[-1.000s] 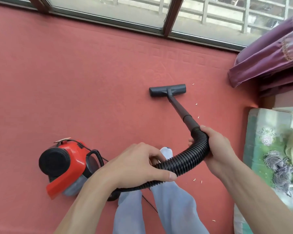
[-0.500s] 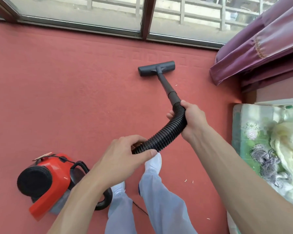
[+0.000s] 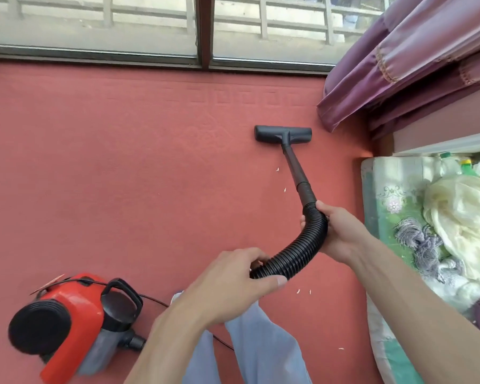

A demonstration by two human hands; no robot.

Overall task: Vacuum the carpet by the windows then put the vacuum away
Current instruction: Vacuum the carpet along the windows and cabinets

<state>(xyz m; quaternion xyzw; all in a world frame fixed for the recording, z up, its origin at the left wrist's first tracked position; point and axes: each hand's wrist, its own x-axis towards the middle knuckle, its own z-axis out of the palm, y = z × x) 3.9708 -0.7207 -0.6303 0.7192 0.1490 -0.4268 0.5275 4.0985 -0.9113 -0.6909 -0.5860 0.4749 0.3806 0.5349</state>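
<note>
A red and black canister vacuum (image 3: 67, 325) sits on the red carpet (image 3: 122, 167) at the lower left. Its black ribbed hose (image 3: 302, 250) curves up to a rigid black wand (image 3: 297, 170) ending in a flat floor nozzle (image 3: 282, 133), which lies on the carpet below the window. My right hand (image 3: 341, 231) grips the hose just under the wand. My left hand (image 3: 239, 284) grips the hose lower down, in front of my legs. Small white scraps (image 3: 285, 189) lie on the carpet beside the wand and near my feet.
The window frame (image 3: 204, 62) runs along the far edge of the carpet. Purple curtains (image 3: 399, 73) hang at the upper right. A mattress (image 3: 385, 206) heaped with cloth and bottles borders the right side. The vacuum's black cord (image 3: 153, 299) trails behind my legs.
The nozzle has pulled back from the window edge and sits farther right, close to the curtain. Both hands still grip the hose. The view has shifted left, so everything appears further right.
</note>
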